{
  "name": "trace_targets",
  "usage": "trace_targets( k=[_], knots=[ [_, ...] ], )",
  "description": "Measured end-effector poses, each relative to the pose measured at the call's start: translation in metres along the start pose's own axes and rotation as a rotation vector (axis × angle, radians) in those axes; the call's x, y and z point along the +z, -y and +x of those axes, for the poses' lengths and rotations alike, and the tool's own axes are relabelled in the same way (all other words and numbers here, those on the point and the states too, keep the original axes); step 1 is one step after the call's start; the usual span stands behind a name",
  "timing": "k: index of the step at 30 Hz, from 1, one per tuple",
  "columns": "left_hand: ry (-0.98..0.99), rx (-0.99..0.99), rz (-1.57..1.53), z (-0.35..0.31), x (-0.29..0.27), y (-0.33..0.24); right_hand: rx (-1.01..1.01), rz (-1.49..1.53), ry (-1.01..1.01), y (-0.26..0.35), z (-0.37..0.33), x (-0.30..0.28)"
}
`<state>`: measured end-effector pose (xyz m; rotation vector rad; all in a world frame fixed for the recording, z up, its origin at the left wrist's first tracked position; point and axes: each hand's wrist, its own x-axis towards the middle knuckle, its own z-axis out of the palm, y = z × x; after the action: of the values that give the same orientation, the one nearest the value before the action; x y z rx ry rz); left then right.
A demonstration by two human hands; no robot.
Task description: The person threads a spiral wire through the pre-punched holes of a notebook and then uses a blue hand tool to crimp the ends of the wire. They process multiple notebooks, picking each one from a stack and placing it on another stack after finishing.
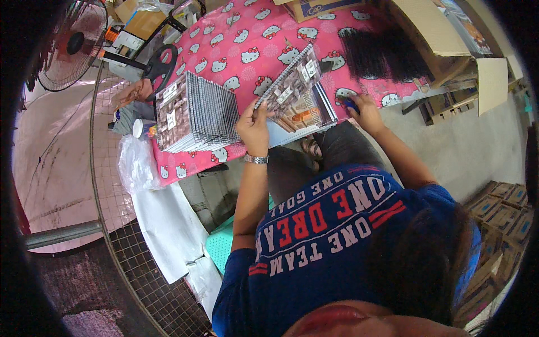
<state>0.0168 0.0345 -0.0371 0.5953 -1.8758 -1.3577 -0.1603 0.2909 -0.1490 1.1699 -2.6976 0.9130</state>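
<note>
My left hand (254, 130) pinches the edge of a spiral-bound book (306, 115) at the table's near edge. Its cover is tilted up along the dark spiral, and a printed page with an orange picture shows beneath. To the right of the book, my right hand (366, 114) is closed around a small dark-blue tool (349, 103); its kind is hidden by the fingers. Left of my left hand stands a tall stack of spiral-bound books (210, 112) with the same brownish cover.
A pink patterned cloth (247, 73) covers the table. Many thin black binding coils (387, 53) lie at its right, beside an open cardboard box (435, 33). A standing fan (73, 42) is at far left, near a clear plastic bag (136, 163). Flattened cardboard (499, 210) is piled at lower right.
</note>
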Motion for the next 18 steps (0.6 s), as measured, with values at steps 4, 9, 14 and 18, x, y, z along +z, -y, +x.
trace_targets(
  k=[4,9,14,18],
  knots=[
    [-0.05,0.036,0.039,-0.011,0.005,-0.003,-0.105,0.397,-0.152,0.067,0.031,-0.036],
    [-0.068,0.154,0.239,-0.012,0.009,-0.006,-0.452,0.483,-0.059,0.155,0.046,-0.059],
    [-0.069,0.153,0.288,-0.013,0.013,-0.018,-0.469,0.34,-0.102,0.162,0.048,-0.055],
    [-0.109,0.218,0.238,-0.013,0.018,-0.018,-0.469,0.336,-0.116,0.161,0.047,-0.059]
  ],
)
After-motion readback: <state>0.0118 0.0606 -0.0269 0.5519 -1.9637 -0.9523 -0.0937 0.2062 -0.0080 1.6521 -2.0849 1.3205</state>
